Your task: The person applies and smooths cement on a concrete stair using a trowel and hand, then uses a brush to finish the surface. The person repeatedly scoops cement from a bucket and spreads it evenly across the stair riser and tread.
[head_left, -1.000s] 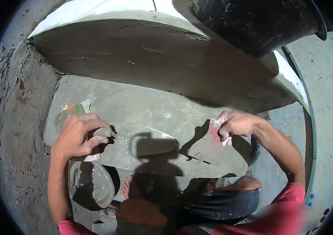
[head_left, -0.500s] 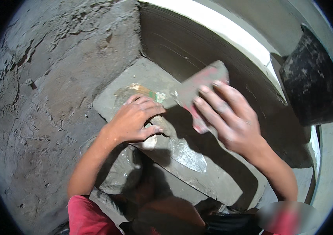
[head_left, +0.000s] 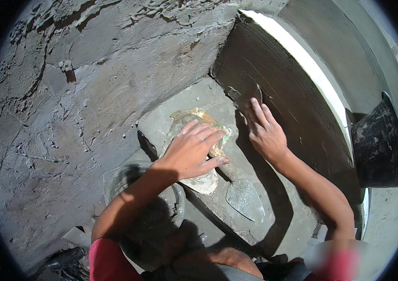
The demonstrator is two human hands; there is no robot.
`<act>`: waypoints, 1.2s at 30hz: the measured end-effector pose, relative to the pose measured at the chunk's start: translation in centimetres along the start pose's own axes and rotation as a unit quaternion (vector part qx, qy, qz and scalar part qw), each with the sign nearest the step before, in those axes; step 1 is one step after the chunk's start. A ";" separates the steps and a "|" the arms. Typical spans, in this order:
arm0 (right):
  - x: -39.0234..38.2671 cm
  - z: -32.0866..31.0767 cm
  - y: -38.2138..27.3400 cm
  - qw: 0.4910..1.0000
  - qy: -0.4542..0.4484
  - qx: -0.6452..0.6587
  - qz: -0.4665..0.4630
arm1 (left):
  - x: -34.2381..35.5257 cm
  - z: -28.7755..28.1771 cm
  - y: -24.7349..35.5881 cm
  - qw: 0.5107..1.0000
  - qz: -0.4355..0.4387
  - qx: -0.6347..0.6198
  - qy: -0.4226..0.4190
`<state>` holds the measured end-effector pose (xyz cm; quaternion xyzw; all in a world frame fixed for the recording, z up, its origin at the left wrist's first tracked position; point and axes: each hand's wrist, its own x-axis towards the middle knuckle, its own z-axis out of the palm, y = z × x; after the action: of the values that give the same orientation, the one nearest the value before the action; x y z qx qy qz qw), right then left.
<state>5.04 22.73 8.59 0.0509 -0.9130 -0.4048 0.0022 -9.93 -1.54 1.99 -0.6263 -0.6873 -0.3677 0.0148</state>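
My right hand (head_left: 267, 133) grips a flat scraper, red and smeared with grey in the earlier view; its edge (head_left: 258, 93) now meets the dark, wet-looking wall face (head_left: 297, 107). My left hand (head_left: 189, 152) is spread, palm down, over a crumpled, cement-smeared bag (head_left: 206, 184) on the grey ledge. Beside its thumb lies the handle (head_left: 222, 164) of a pointed trowel, whose wet metal blade (head_left: 246, 200) rests flat on the ledge. Whether my left palm presses on the bag or hovers just above it, I cannot tell.
A rough, cracked plaster wall (head_left: 91, 103) rises on the left. Below my left forearm stands a tub (head_left: 110, 180) with a clear rim, partly shaded. On the right a black bucket (head_left: 379, 145) lies tilted beyond the white top edge (head_left: 292, 42) of the dark wall.
My right hand has carried the scraper forward to the dark wall and turned it edge-on. My left hand's fingers have straightened and spread. The whole view has shifted.
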 end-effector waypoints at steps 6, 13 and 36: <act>-1.5 -4.4 0.2 0.998 0.055 -0.010 -0.006 | 0.2 0.2 -0.5 0.998 -0.044 -0.042 0.019; 6.6 -2.8 -1.2 0.996 0.017 -0.090 -0.006 | 0.6 0.3 -0.4 0.997 -0.055 -0.042 0.041; 6.2 -3.2 -1.8 0.990 -0.072 -0.101 -0.066 | 0.7 0.2 -1.5 0.995 -0.075 -0.024 0.057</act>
<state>-0.84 18.54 9.20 0.0812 -0.8599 -0.4966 -0.0853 -11.29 -0.75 1.52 -0.5512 -0.7214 -0.4192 0.0119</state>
